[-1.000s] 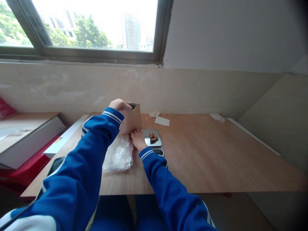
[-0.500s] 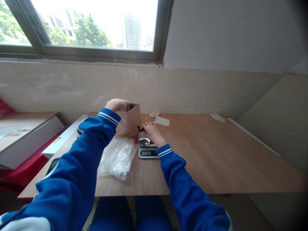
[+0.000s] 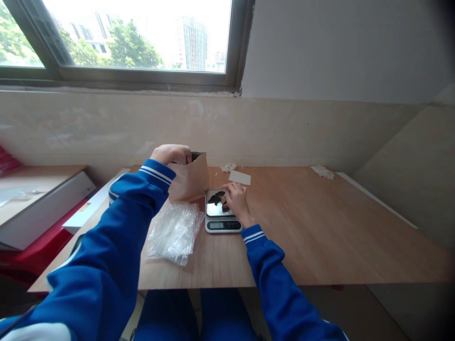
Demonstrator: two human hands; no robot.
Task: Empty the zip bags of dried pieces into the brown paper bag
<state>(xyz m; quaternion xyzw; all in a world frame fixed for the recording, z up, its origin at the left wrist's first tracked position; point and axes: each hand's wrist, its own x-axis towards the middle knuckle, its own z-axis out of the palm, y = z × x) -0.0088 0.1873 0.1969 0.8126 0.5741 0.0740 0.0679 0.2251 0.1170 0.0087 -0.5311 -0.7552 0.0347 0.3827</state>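
My left hand (image 3: 173, 154) grips the near top rim of an upright brown paper bag (image 3: 188, 180), its fingers curled in over the opening; the fingertips are hidden inside. My right hand (image 3: 237, 199) hovers over the right side of a small kitchen scale (image 3: 223, 225), fingers stretched and apart, thumb hidden. On the shiny weighing plate lies a dark, ragged, dried-looking piece (image 3: 215, 197). Beside it, just under my right fingers, is a yellowish-brown chunk (image 3: 223, 201) with a dark part; its kind I cannot make out. The scale's display is lit, but its digits are unreadable.
Clear plastic zip bags (image 3: 174, 234) lie left of the scale, in front of the paper bag. A white card (image 3: 240, 177) rests behind the scale, with pale crumbs (image 3: 228, 167) near the wall. Another pale scrap (image 3: 322, 172) sits at the table's far right.
My right hand has moved right and slightly back from the scale's left edge. The dark piece at its fingers now lies on the plate. My left hand stays at the bag.
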